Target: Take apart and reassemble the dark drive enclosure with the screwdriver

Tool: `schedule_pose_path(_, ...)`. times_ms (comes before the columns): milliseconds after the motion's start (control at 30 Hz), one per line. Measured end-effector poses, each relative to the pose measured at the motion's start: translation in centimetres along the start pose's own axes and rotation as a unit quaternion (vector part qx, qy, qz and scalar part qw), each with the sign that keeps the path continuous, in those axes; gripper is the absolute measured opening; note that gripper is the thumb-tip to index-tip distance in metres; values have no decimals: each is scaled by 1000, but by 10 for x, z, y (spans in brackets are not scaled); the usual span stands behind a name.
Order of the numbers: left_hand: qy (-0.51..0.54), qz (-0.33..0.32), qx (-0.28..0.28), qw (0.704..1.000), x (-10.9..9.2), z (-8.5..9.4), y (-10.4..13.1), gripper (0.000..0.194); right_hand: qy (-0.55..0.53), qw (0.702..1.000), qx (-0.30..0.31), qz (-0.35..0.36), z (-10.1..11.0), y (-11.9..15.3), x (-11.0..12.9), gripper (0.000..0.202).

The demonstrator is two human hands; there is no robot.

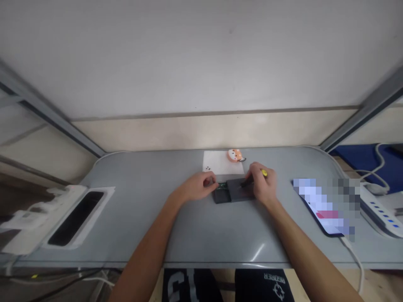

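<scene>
In the middle of the desk lies a flat dark grey case (241, 190). A black tray (222, 196) with a strip of green circuit board (222, 186) shows at its left end. My left hand (203, 185) is closed, thumb and fingers at the tray's upper left corner beside the board. Above the case's right part, my right hand (263, 184) grips a screwdriver (264, 172) with a yellow end. Its dark shaft slants down left to the case's top; the hand hides most of the handle.
Behind the case lies a white paper (215, 161) with several tiny dark pieces (208, 168) and an orange animal-faced trinket (234, 155). A phone (317, 209) with a cable lies right, near a power strip (382, 216). A white box (78, 218) with a dark panel stands left.
</scene>
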State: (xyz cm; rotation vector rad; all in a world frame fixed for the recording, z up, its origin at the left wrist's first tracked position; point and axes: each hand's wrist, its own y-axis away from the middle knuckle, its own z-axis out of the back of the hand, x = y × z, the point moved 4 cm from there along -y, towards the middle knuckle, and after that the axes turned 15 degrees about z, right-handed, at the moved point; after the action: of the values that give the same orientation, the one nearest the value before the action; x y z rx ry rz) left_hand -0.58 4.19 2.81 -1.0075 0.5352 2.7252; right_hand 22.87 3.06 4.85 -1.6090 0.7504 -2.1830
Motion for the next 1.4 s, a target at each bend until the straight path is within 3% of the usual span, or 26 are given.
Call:
schedule_pose_path(267, 38, -6, 40, 998, 0, 0, 1, 23, 15, 998, -60, 2, 17, -9, -6, 37)
schedule_pose_path(500, 52, -8, 32, 998, 3, -1, -1, 14, 20, 996, -81, 12, 27, -11, -11, 36)
schedule_pose_path(667, 52, -9, 4, 999, 8, -2, -4, 11, 57, 993, -101, 19, 35, -13, -7, 35)
schedule_pose_path(800, 21, -40, -68, 997, 8, 0, -5, 11, 22, 991, -130, 3, 31, -11, -2, 39)
schedule_pose_path(933, -64, -144, -155, 975, -10, -3, 3, 15, 9, 997, -68, 21, 14, -7, 0, 39)
schedule_pose_path(1033, -105, -157, -150, 970, -21, -11, 7, 41, 24, 999, -9, 46, 3, -3, 0, 42)
schedule_pose_path(1133, -131, -156, -118, 972, -26, -19, 8, 58, 31, 998, 9, 56, -1, 0, 0, 43)
schedule_pose_path(1300, -121, -149, -81, 978, -25, -24, 6, 46, 39, 998, 29, 42, -3, 0, 1, 43)
schedule_pose_path(1400, -119, -157, -77, 977, -26, -25, 6, 39, 36, 999, 25, 32, -6, 0, 0, 27)
